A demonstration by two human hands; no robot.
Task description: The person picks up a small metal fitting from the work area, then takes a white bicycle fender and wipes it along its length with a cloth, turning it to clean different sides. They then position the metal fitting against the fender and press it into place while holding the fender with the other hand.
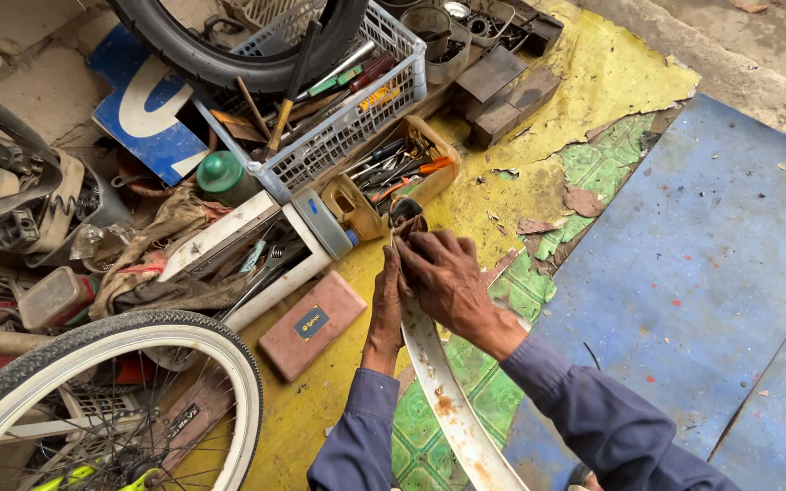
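Near the middle of the frame, both hands met at the upper end of a long, curved white mudguard [452, 400], rust-spotted, whose long axis ran from the bottom centre of the frame up and slightly left to the hands. The right hand [443, 273] lay over the top of that end, its fingers curled down and closed around the strip and a dark scrap of rag [405, 218] bunched at the tip. The left hand [387, 305] came up along the left edge of the mudguard, fingers folded against it just beneath the right hand, the two touching. The right hand sat nearer the tip; the left held lower on the strip. Just above the tip, in the upper middle, stood a yellow box of screwdrivers [393, 173], with a white wire basket of tools [338, 100] beyond it. A pinkish case [313, 323] lay left of the hands on the yellow floor covering [593, 82], and a white-walled bicycle wheel [120, 400] filled the lower left.
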